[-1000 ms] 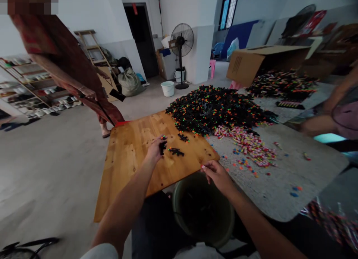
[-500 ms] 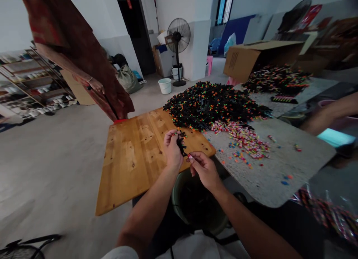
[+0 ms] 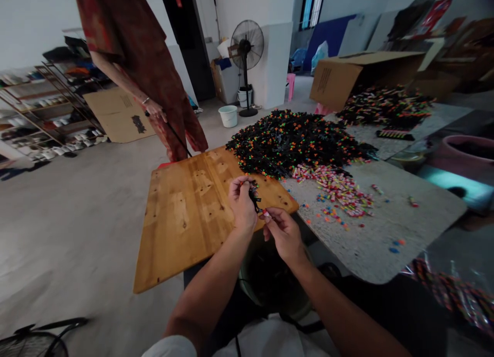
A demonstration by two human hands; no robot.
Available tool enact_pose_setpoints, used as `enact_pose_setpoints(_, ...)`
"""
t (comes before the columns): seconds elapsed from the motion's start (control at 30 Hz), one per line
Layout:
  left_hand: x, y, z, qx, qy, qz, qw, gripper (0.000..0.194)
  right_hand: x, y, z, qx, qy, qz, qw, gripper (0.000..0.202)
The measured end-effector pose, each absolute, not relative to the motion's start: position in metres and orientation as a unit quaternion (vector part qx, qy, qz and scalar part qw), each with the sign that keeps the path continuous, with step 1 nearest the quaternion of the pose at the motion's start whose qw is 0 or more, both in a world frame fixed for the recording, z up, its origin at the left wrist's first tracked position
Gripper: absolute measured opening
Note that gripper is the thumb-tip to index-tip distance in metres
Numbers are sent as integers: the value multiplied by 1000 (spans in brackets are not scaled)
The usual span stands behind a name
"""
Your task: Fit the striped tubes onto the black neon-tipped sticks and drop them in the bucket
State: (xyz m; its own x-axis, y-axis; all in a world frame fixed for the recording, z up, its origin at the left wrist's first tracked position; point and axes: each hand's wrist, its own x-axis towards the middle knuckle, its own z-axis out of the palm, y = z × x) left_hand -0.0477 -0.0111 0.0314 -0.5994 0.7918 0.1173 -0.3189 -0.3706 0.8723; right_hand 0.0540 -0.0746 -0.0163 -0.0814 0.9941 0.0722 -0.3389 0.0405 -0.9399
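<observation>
My left hand (image 3: 242,208) is closed around a small black plastic piece (image 3: 255,198) with bits of orange on it, just above the wooden board's near right corner. My right hand (image 3: 284,236) pinches a tiny pink-and-white piece (image 3: 266,213) against the black piece's lower end. Its exact kind is too small to make out. Behind my hands lies a large heap of black plastic pieces (image 3: 293,138) with orange and green tips. Many small pink-and-white pieces (image 3: 339,187) are spread in front of the heap.
The wooden board (image 3: 165,244) adjoins a grey tabletop (image 3: 405,238) with scattered coloured bits. Below my hands stands a green tub (image 3: 247,280). A cardboard box (image 3: 335,84) and a second heap (image 3: 386,107) are at the back right. Beyond the board stands a person (image 3: 135,53) holding a dark stick.
The person beyond the board has moved right. Another person's arm at the right has left the view, exposing a pink tub. My hands keep nearly the same place and grip.
</observation>
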Motion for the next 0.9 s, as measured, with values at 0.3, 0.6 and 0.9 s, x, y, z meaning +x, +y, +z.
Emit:
enact_pose_setpoints(0.3, -43, -17, 31, 282, 447, 770, 357, 7, 53, -79, -27, -411, -480, 517, 578, 32)
enact_pose_setpoints(0.6, -40, -14, 14, 265, 477, 772, 326, 10, 51, -86, -46, -453, -540, 439, 557, 27)
enact_pose_setpoints(0.9, -43, -9, -15, 220, 488, 776, 332, 8, 62, -98, -53, -427, -656, 386, 488, 46)
